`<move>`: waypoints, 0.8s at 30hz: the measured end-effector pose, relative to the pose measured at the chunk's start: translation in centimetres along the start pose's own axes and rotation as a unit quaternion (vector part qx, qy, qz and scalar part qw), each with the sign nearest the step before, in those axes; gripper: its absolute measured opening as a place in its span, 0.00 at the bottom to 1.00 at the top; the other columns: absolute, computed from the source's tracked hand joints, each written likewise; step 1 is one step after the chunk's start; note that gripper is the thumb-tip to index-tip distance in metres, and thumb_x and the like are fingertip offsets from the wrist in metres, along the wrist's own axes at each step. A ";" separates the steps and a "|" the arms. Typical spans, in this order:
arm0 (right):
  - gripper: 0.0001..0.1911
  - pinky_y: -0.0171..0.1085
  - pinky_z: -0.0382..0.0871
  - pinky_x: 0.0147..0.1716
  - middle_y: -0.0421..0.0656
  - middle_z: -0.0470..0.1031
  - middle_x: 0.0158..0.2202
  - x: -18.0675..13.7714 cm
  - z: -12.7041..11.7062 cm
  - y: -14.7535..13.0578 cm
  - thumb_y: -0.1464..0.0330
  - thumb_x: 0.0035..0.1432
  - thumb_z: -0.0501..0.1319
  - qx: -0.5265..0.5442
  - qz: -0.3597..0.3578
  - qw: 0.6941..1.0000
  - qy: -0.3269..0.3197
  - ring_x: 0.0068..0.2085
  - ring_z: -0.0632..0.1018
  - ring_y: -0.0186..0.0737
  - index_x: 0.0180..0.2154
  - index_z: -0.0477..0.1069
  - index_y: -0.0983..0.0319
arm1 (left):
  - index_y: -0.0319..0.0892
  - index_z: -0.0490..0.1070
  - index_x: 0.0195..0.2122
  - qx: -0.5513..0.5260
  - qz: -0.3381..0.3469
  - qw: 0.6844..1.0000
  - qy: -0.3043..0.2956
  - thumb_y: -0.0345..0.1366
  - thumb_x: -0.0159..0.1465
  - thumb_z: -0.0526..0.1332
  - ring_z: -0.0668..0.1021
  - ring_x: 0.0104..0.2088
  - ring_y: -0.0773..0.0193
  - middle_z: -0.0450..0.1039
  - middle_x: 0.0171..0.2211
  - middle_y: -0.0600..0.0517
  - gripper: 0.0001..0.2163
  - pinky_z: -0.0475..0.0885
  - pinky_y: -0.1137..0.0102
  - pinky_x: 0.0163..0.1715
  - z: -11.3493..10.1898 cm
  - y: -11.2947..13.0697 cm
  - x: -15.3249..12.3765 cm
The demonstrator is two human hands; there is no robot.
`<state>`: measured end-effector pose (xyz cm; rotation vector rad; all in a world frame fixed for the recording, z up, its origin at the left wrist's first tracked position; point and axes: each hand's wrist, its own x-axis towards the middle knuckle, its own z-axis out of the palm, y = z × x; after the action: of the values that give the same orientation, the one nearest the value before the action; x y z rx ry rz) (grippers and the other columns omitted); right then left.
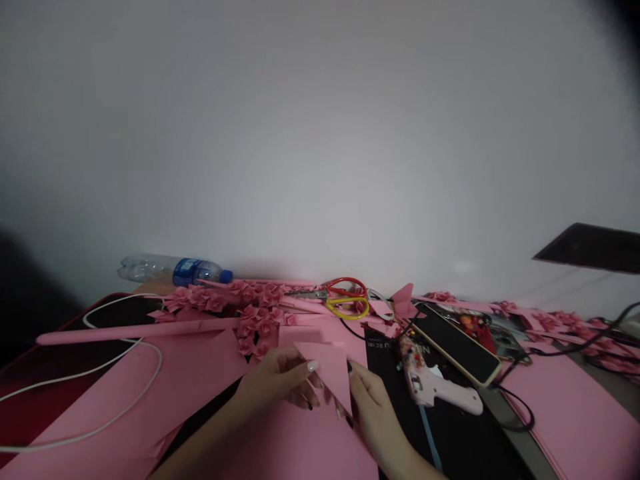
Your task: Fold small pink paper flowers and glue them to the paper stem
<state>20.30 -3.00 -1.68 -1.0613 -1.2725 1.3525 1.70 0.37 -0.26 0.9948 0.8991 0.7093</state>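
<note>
A folded piece of pink paper (pixel 333 367) is held up between my two hands, above a larger pink sheet (pixel 300 447). On its left side, my left hand (pixel 280 377) pinches the paper with the thumb on top and the fingers behind. My right hand (pixel 373 407) grips the opposite edge, its fingers partly hidden behind the fold. Just beyond lie pink paper flowers (pixel 257 320) in a cluster and a rolled pink paper tube (pixel 140 331).
Scissors (pixel 347 307) with red and yellow handles lie near the wall. At right are a pink glue gun (pixel 440 390), a phone (pixel 460 347), black cables and stacked pink sheets (pixel 580 407). A plastic bottle (pixel 175 270) and white cable (pixel 155 373) are at left.
</note>
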 end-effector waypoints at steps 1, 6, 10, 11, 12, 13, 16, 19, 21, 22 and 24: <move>0.25 0.33 0.61 0.25 0.38 0.68 0.21 -0.1 0.0 0.0 0.49 0.63 0.57 0.007 -0.009 1.000 0.001 0.24 0.67 0.35 0.26 0.70 0.63 | 0.37 0.73 0.27 0.006 0.001 1.000 0.001 0.57 0.51 0.70 0.80 0.23 0.63 0.78 0.21 0.50 0.24 0.75 0.72 0.25 0.0 -0.1 0.0; 0.27 0.32 0.57 0.21 0.37 0.66 0.19 -0.2 0.3 -0.5 0.47 0.62 0.55 0.013 0.028 1.000 0.001 0.21 0.64 0.33 0.24 0.66 0.61 | 0.37 0.75 0.26 0.028 0.017 0.999 0.024 0.58 0.50 0.69 0.80 0.22 0.64 0.78 0.20 0.49 0.24 0.75 0.72 0.26 -0.2 -0.4 0.2; 0.25 0.31 0.50 0.17 0.35 0.64 0.15 0.1 0.5 -0.8 0.47 0.58 0.60 -0.070 0.051 0.996 -0.013 0.17 0.60 0.30 0.26 0.66 0.62 | 0.36 0.77 0.27 0.054 0.022 0.998 0.023 0.55 0.52 0.69 0.81 0.23 0.63 0.80 0.22 0.48 0.22 0.75 0.72 0.27 -0.1 -0.3 0.1; 0.24 0.31 0.50 0.18 0.34 0.63 0.14 0.1 0.5 -0.8 0.48 0.58 0.60 -0.086 0.050 0.995 -0.012 0.16 0.59 0.29 0.26 0.66 0.62 | 0.36 0.78 0.27 0.064 0.018 0.998 0.013 0.53 0.53 0.69 0.81 0.24 0.63 0.81 0.24 0.47 0.21 0.75 0.72 0.27 0.0 -0.2 0.1; 0.24 0.31 0.50 0.18 0.34 0.62 0.14 0.1 0.5 -0.9 0.48 0.58 0.60 -0.098 0.048 0.994 -0.011 0.16 0.59 0.29 0.25 0.66 0.62 | 0.36 0.78 0.27 0.077 0.014 0.997 0.002 0.51 0.53 0.69 0.81 0.24 0.63 0.81 0.24 0.47 0.19 0.75 0.72 0.28 0.1 -0.2 0.1; 0.25 0.32 0.51 0.18 0.34 0.62 0.14 0.1 0.5 -0.9 0.48 0.59 0.59 -0.107 0.045 0.993 -0.013 0.17 0.59 0.29 0.24 0.65 0.62 | 0.36 0.79 0.27 0.092 0.010 0.996 -0.008 0.49 0.54 0.68 0.81 0.25 0.63 0.81 0.24 0.47 0.18 0.75 0.72 0.28 0.2 -0.2 0.0; 0.26 0.32 0.53 0.20 0.35 0.61 0.16 0.1 0.4 -1.1 0.48 0.59 0.58 -0.125 0.034 0.991 -0.021 0.19 0.60 0.30 0.22 0.64 0.61 | 0.36 0.80 0.24 0.130 0.003 0.991 -0.019 0.46 0.55 0.68 0.80 0.23 0.64 0.81 0.22 0.47 0.15 0.75 0.72 0.28 0.4 -0.1 0.0; 0.26 0.32 0.52 0.20 0.34 0.60 0.16 0.0 0.5 -1.2 0.46 0.58 0.57 -0.128 0.032 0.991 -0.030 0.19 0.59 0.31 0.23 0.65 0.61 | 0.36 0.79 0.22 0.123 0.010 0.992 -0.023 0.45 0.55 0.68 0.80 0.23 0.63 0.80 0.21 0.47 0.15 0.75 0.71 0.27 0.5 -0.1 0.0; 0.27 0.32 0.52 0.20 0.34 0.59 0.16 -0.1 0.5 -1.2 0.46 0.59 0.57 -0.126 0.033 0.991 -0.030 0.19 0.59 0.30 0.23 0.65 0.62 | 0.36 0.79 0.22 0.115 0.017 0.993 -0.030 0.46 0.55 0.68 0.80 0.22 0.62 0.80 0.20 0.47 0.16 0.75 0.71 0.27 0.5 -0.1 -0.1; 0.27 0.32 0.52 0.20 0.34 0.60 0.16 -0.1 0.6 -1.2 0.46 0.59 0.57 -0.124 0.031 0.991 -0.032 0.19 0.59 0.30 0.24 0.65 0.62 | 0.36 0.79 0.22 0.112 0.024 0.993 -0.032 0.46 0.55 0.68 0.80 0.23 0.62 0.80 0.21 0.47 0.16 0.75 0.71 0.27 0.5 -0.1 -0.1; 0.27 0.32 0.52 0.20 0.34 0.60 0.16 -0.2 0.7 -1.3 0.46 0.59 0.57 -0.113 0.027 0.992 -0.037 0.19 0.59 0.30 0.25 0.66 0.62 | 0.36 0.79 0.23 0.108 0.036 0.993 -0.033 0.47 0.55 0.68 0.80 0.23 0.62 0.80 0.21 0.47 0.16 0.75 0.71 0.27 0.4 0.0 -0.2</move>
<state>19.78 -3.30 -0.35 -1.2182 -1.4884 1.3213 1.95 0.02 -0.10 1.2419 0.8985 0.6437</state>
